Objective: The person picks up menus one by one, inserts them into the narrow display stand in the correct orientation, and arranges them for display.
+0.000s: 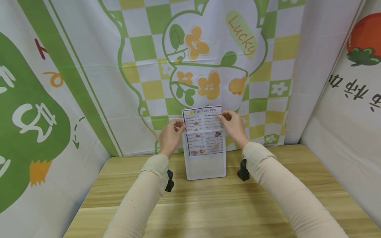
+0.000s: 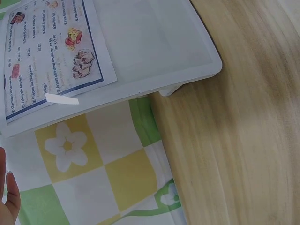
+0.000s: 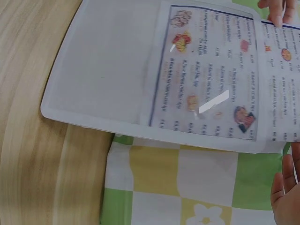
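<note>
A printed menu sheet (image 1: 205, 145) headed "DIM SUM INN" is partway inside a white-edged display stand (image 1: 206, 168) with a clear front. Its upper part sticks out above the holder's top edge, while the lower part shows through the clear panel. At the sheet's left edge, my left hand (image 1: 171, 137) pinches it between thumb and fingers. My right hand (image 1: 233, 127) pinches the opposite edge, slightly higher. In the right wrist view, below the menu's lower border, the holder (image 3: 103, 61) shows only its pale backing. The holder leans back a little on the table.
The wooden table (image 1: 190, 211) ends at a hanging cloth (image 1: 140, 46) with green and yellow checks, close behind the holder. Printed cloth walls stand at left (image 1: 26, 115) and right (image 1: 345, 109). Black wrist devices (image 1: 169, 181) hang beneath both forearms.
</note>
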Tool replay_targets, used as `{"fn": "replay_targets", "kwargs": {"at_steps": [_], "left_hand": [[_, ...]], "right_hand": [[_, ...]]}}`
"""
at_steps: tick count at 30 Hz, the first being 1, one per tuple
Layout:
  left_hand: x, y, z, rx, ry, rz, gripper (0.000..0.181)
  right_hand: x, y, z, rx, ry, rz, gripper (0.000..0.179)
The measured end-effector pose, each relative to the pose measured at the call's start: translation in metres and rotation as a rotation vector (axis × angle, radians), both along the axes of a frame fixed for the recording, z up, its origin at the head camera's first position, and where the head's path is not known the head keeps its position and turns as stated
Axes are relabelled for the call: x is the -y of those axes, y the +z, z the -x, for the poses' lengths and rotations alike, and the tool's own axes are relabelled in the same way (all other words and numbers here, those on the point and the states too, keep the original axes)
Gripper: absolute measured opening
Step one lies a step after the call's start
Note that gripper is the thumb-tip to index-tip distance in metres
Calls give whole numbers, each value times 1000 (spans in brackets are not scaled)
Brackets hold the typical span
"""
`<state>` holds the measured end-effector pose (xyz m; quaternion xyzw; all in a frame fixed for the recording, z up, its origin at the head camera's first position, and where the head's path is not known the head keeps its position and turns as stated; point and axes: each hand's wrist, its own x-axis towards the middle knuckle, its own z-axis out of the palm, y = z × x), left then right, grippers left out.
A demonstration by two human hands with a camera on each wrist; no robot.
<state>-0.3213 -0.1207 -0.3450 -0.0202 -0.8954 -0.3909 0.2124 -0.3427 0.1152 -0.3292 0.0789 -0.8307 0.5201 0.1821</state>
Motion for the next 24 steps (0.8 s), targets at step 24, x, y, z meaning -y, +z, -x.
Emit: {"fn": "replay_targets", "kwargs": {"at_steps": [24], "left_hand": [[-1,7,0,-52,-15,-2,25]], "right_hand": [[0,-11,-6,21,10,-6,22]]}}
